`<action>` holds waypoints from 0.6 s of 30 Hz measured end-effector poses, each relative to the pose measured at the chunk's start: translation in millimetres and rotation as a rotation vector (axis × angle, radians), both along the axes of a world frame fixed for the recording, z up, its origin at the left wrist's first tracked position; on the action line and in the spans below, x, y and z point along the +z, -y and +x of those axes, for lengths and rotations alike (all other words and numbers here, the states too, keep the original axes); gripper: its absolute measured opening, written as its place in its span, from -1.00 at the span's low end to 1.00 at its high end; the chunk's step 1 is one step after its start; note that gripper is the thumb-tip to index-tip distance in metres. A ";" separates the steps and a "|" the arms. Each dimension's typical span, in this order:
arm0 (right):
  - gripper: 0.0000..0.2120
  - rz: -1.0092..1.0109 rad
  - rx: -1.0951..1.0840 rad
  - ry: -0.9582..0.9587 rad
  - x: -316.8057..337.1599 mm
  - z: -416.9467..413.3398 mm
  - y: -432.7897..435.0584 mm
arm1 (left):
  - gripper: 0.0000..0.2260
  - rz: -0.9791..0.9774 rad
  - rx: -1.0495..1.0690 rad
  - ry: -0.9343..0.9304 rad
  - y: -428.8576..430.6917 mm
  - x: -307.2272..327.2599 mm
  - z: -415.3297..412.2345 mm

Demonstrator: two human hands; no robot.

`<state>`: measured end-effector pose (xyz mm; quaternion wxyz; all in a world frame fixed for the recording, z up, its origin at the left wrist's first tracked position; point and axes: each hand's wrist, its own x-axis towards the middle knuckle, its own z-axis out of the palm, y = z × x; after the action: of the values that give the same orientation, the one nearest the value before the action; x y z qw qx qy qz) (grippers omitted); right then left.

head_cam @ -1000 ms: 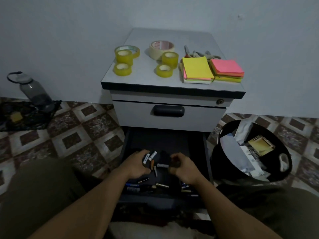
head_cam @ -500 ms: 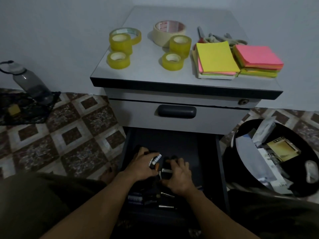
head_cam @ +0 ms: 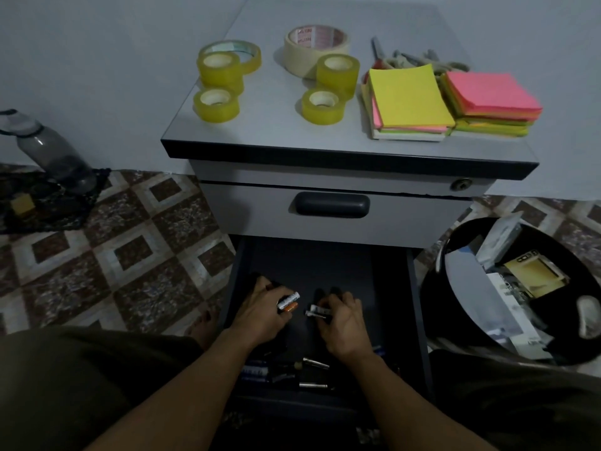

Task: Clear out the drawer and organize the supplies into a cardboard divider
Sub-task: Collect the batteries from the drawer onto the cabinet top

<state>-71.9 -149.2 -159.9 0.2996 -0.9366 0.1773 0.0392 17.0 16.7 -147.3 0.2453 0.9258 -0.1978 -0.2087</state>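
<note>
The dark lower drawer [head_cam: 393,288] of a grey cabinet stands pulled open in front of me. Both hands are inside it. My left hand [head_cam: 260,315] grips a few batteries [head_cam: 288,302], one white and black, one orange. My right hand [head_cam: 343,320] pinches a small battery [head_cam: 318,311] just to the right of them. More batteries and small metal pieces [head_cam: 305,369] lie loose at the drawer's near end, under my wrists. No cardboard divider is in view.
On the cabinet top [head_cam: 270,131] sit several yellow tape rolls [head_cam: 216,104], a beige masking tape roll [head_cam: 317,43], scissors and pens [head_cam: 419,58], and two stacks of sticky notes [head_cam: 411,96]. A black bin [head_cam: 455,340] with paper scraps stands right. A water bottle [head_cam: 52,151] lies left on the tiled floor.
The camera has moved closer and tilted down toward the drawer. Both hands stay in the drawer; my right hand's fingers have closed on a battery.
</note>
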 end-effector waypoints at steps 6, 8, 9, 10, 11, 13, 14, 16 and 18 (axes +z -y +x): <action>-0.78 0.073 -0.035 0.005 1.3 -2.1 5.1 | -0.81 -0.007 0.090 -0.044 3.8 -2.8 -7.5; -0.77 0.080 -0.047 0.005 3.1 -3.8 5.4 | -0.82 -0.035 0.121 -0.040 5.7 -2.6 -9.1; -0.76 0.078 -0.049 0.007 3.4 -4.5 5.5 | -0.82 -0.043 0.114 -0.026 6.2 -1.9 -9.8; -0.75 0.080 -0.049 0.008 3.4 -5.4 5.7 | -0.84 -0.046 0.094 -0.006 6.5 -0.8 -11.2; -0.74 0.083 -0.052 0.008 3.6 -6.1 6.1 | -0.85 -0.048 0.063 0.016 6.7 -0.6 -12.6; -0.74 0.080 -0.062 0.000 4.4 -6.7 6.7 | -0.85 -0.056 0.001 0.049 6.9 -1.8 -15.5; -0.75 0.080 -0.070 -0.001 4.7 -6.7 6.9 | -0.82 -0.067 -0.007 0.051 6.8 -3.2 -16.6; -0.78 0.101 -0.087 0.003 5.1 -6.5 7.1 | -0.79 -0.094 0.031 0.022 6.4 -5.5 -16.6; -0.82 0.129 -0.098 0.012 6.3 -6.4 7.4 | -0.80 -0.110 0.076 -0.014 6.2 -7.5 -15.0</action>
<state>-78.3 -156.6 -153.6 0.3621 -0.9057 0.2184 0.0301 2.0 10.6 -154.8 0.3047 0.9163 -0.1721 -0.1946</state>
